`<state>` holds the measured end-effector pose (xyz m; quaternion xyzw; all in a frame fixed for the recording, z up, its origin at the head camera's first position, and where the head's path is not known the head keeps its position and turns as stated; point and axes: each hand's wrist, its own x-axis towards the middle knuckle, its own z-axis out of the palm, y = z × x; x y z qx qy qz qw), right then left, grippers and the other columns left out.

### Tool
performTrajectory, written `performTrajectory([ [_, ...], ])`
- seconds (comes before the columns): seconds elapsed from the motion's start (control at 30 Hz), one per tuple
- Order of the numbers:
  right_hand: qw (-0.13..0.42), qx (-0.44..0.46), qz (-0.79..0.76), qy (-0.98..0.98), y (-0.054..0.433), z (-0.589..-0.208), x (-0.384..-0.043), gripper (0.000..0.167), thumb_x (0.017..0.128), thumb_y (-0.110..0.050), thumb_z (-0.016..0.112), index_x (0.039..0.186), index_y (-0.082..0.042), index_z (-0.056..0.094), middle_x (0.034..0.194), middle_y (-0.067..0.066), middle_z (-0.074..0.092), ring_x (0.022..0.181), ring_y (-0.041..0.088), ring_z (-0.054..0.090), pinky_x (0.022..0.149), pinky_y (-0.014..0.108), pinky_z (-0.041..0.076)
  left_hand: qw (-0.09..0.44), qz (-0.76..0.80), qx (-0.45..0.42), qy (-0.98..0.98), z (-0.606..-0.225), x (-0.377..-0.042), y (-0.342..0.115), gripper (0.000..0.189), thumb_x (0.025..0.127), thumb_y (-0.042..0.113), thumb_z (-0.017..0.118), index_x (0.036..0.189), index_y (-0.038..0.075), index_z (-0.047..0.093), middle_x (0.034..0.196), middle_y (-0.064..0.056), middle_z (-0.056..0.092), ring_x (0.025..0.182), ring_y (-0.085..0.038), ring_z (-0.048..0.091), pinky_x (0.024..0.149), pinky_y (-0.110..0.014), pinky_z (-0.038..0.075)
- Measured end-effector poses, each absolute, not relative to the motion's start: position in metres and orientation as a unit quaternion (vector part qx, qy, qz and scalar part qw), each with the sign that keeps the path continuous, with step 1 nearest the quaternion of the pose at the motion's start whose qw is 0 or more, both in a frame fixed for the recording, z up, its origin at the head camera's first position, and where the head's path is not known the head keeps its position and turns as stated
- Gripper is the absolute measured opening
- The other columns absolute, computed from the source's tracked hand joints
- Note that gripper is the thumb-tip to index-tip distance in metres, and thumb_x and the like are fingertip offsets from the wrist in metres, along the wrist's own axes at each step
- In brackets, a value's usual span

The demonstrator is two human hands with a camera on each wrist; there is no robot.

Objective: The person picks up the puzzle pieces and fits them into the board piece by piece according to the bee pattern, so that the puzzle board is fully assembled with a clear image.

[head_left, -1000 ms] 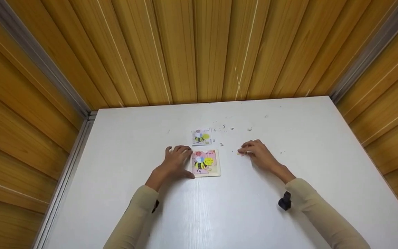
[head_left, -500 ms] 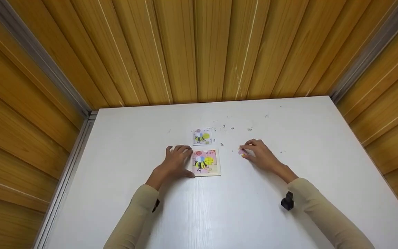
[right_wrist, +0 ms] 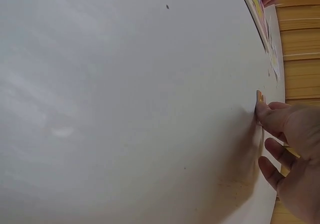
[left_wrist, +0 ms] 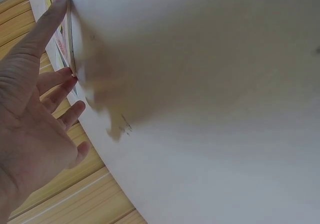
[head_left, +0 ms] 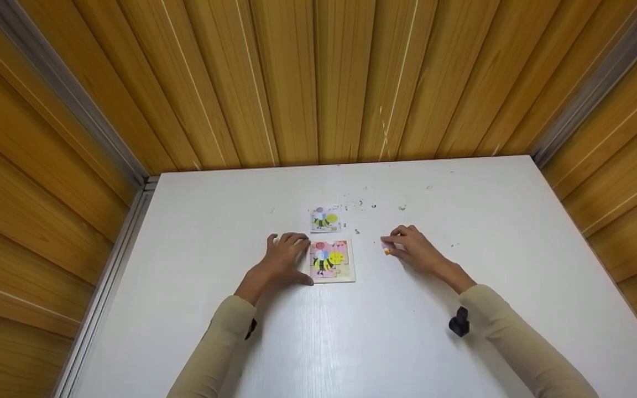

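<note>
A square jigsaw puzzle board (head_left: 351, 271) with a bee picture lies flat on the table, its lower right corner showing bare wood. Along its left side my left hand (head_left: 284, 260) holds it, thumb at the near corner and fingertips at the far one. The left wrist view shows the thumb on the board's edge (left_wrist: 70, 31). To the right of the board, my right hand (head_left: 417, 250) pinches a small pink and yellow puzzle piece (head_left: 387, 250) between thumb and fingers, close over the table. In the right wrist view the piece (right_wrist: 259, 95) sticks out past the thumb, mostly covered.
Just beyond the board lies a picture card (head_left: 325, 219) with the same bee. Dark marks (head_left: 374, 206) dot the white table (head_left: 351, 342) behind and right of it. Yellow wood-patterned panels (head_left: 291, 83) wall in the back and sides.
The right fingers have lifted and turned the puzzle piece, so its printed face came into view and then partly turned away. My left hand stays at the board.
</note>
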<state>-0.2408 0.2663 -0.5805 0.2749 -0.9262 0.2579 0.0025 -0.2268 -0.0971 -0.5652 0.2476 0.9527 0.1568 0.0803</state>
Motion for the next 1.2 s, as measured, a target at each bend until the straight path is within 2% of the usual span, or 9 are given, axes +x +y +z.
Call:
performTrajectory([
  [0.27, 0.015, 0.271, 0.265, -0.925, 0.264, -0.579, -0.236, 0.037, 0.095, -0.008, 0.069, 0.13, 0.001, 0.067, 0.114, 0.015, 0.065, 0.103, 0.028, 0.056, 0.089, 0.046, 0.049, 0.084, 0.158, 0.245, 0.953, -0.565, -0.227, -0.098, 0.097, 0.069, 0.053, 0.09, 0.146, 0.007, 0.053, 0.152, -0.012, 0.051, 0.144, -0.036, 0.041, 0.117, -0.068, 0.021],
  [0.5, 0.007, 0.277, 0.254, -0.927, 0.266, -0.575, -0.234, 0.041, 0.09, -0.017, 0.077, 0.126, 0.002, 0.069, 0.114, 0.016, 0.065, 0.105, 0.031, 0.056, 0.093, 0.051, 0.048, 0.084, 0.153, 0.246, 0.953, -0.565, -0.227, -0.097, 0.096, 0.069, 0.052, 0.091, 0.144, 0.006, 0.053, 0.15, -0.012, 0.052, 0.142, -0.037, 0.042, 0.115, -0.069, 0.023],
  [1.2, 0.006, 0.28, 0.244, -0.929, 0.253, -0.573, -0.229, 0.039, 0.091, -0.015, 0.075, 0.126, 0.002, 0.069, 0.112, 0.013, 0.065, 0.102, 0.025, 0.057, 0.089, 0.045, 0.051, 0.085, 0.142, 0.244, 0.956, -0.566, -0.228, -0.096, 0.097, 0.07, 0.056, 0.089, 0.146, 0.008, 0.052, 0.152, -0.011, 0.051, 0.144, -0.035, 0.04, 0.117, -0.067, 0.023],
])
